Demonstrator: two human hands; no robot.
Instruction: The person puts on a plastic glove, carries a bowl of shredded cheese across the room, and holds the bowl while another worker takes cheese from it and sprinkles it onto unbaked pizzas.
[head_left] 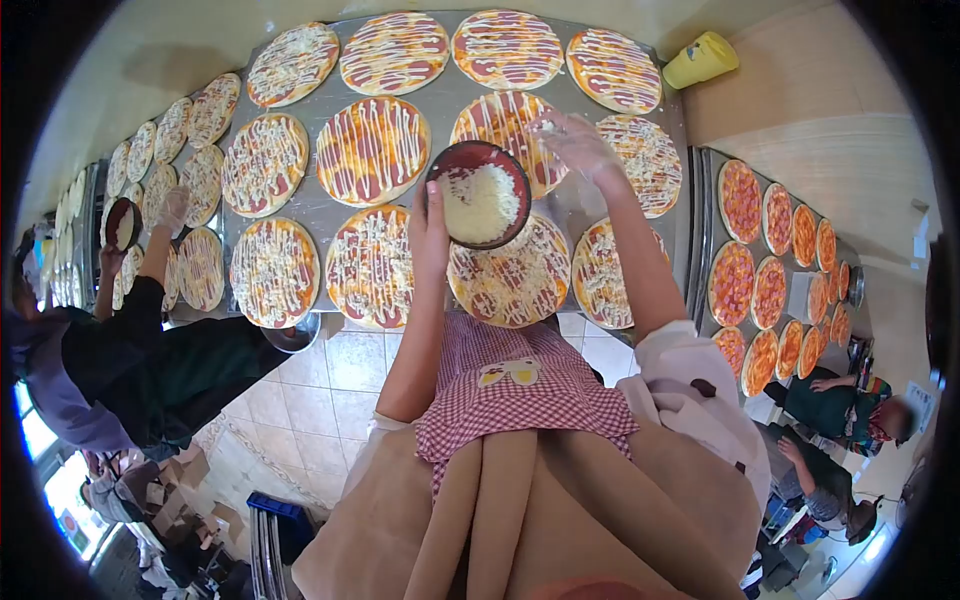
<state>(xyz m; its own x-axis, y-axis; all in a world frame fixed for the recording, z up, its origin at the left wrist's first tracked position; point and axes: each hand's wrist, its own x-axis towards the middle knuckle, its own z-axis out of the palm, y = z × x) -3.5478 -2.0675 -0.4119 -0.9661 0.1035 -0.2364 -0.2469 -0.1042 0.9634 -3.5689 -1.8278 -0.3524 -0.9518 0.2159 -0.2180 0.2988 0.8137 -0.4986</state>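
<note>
My left hand (430, 232) grips the rim of a dark reddish-brown bowl (462, 158), thumb on top. Grated white cheese (485, 205) fills part of it. In a clear plastic glove, my right hand (580, 148) is above a pizza (495, 118) with ham slices and stripes of white sauce. White bits of cheese show at its bent fingertips. The pizza below the bowl (510, 275) and the one left of it (368, 265) bear scattered cheese. Farther left, a middle-row pizza (373, 150) shows sauce stripes with no cheese visible on it.
Rows of pizzas cover the metal table (440, 95). A yellow cup (700, 60) lies at its far right corner. On the left, a co-worker's gloved hand (173, 210) is over other pizzas, with a bowl (123, 225) alongside. More pizzas (740, 200) fill a right-hand table.
</note>
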